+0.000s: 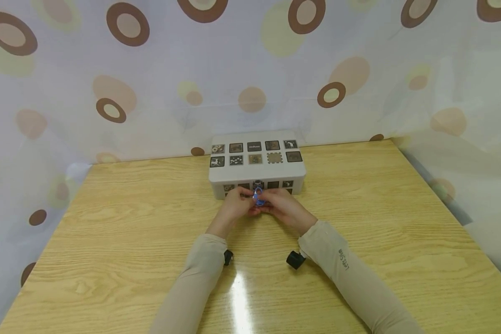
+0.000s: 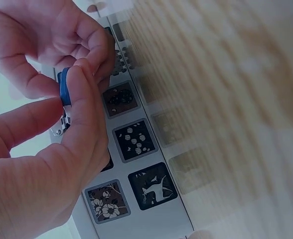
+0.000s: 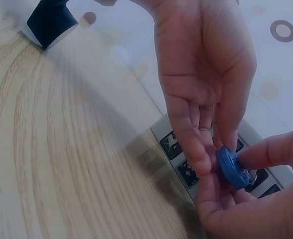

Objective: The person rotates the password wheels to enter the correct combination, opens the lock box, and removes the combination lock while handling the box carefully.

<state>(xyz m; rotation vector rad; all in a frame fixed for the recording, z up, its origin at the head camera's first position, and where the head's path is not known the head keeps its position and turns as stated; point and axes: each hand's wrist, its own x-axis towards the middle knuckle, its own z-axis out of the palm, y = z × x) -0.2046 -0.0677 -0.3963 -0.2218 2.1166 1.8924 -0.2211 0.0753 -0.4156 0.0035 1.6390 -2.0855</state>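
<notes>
Both hands meet at the front of a white box [image 1: 256, 172] printed with small dark square pictures. Between them is a small round blue disc [image 3: 230, 168], thick-edged, with a shiny bit on its face. My left hand [image 1: 235, 206] pinches the disc between thumb and forefinger. From the other side, my right hand [image 1: 287, 207] holds it too, its thumb [image 3: 266, 152] pressed on the face and fingers curled behind. A metal clasp [image 2: 62, 124] on the box front shows close behind the disc in the left wrist view, partly hidden by the fingers.
The box stands at the back of a wooden table [image 1: 129, 241], against a white curtain [image 1: 158, 97] with brown circles. Black wrist cameras hang below both sleeves, the right one [image 1: 295, 260] lying close over the tabletop.
</notes>
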